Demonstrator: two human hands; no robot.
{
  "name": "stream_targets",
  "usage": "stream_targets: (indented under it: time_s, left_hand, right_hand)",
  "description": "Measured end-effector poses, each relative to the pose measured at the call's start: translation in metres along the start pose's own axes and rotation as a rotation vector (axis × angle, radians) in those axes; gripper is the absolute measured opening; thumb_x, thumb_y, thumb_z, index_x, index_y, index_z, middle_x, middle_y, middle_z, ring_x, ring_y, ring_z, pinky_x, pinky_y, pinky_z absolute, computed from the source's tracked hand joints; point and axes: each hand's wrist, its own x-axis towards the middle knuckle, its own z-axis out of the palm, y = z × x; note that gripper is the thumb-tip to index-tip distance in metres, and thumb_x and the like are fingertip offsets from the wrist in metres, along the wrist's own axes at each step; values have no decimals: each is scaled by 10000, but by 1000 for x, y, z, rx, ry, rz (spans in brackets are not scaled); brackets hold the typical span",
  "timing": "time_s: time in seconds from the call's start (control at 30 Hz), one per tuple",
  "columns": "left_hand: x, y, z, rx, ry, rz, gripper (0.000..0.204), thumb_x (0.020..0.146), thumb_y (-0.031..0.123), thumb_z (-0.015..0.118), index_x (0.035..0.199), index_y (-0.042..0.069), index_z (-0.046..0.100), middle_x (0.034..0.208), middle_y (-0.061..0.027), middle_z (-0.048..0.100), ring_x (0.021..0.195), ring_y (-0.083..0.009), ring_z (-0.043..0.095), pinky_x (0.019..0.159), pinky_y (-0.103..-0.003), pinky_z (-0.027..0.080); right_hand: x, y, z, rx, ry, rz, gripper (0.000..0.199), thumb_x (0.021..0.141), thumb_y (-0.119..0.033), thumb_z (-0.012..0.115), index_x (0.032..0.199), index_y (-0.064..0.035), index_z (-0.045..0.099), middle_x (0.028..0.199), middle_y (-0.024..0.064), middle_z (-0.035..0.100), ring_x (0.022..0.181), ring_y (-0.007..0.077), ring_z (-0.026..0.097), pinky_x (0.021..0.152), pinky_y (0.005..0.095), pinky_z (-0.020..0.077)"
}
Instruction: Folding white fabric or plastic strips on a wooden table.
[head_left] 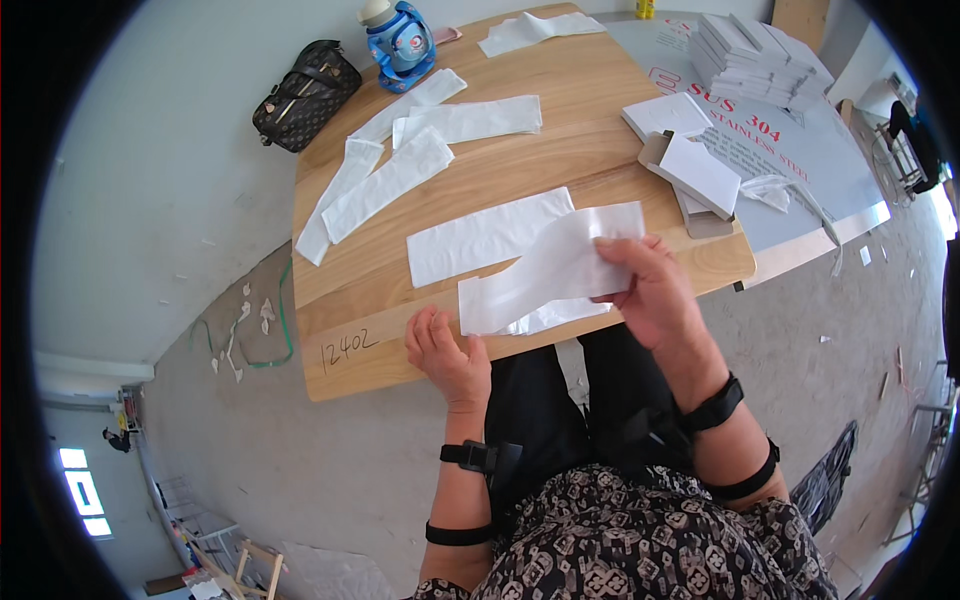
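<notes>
At the wooden table's (380, 345) six-o'clock edge, my right hand (655, 290) pinches a long white paper sleeve (545, 270); left hand (445, 345) rests empty beside it. I judge several sleeves (420, 160) at eleven o'clock finished, flat white boxes (755, 50) at one o'clock pending.

A wooden table (520, 150) stands on a grey concrete floor (130, 200), daylight falling evenly across both. Far beyond the fingers, at the table's far edge, a dark handbag (305, 82) lies on the floor and a blue water bottle (400, 40) stands on the tabletop. A grey metal sheet (800, 160) lies to the right. Paper scraps (240, 320) and a green cord (285, 320) litter the floor to the left.
</notes>
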Motion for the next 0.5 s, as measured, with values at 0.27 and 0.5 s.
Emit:
stream_targets:
  time_s: [0.27,0.5]
  left_hand:
    - [8,20,2,-58,-3,179,145,691,0,627,795,73,559,1037,-69,615,1124,-323,515,919,-461,338]
    - [6,20,3,-30,-52,189,120,682,-4,621,745,74,555,1019,-64,617,1130,-320,509,932,-462,330]
  right_hand:
    - [12,-3,-79,-251,173,-40,140,859,-189,640,901,-58,665,786,4,661,640,85,584,559,240,444]
    - [22,22,-112,-677,295,-62,173,825,-170,643,778,-5,665,709,23,648,616,110,577,541,270,421]
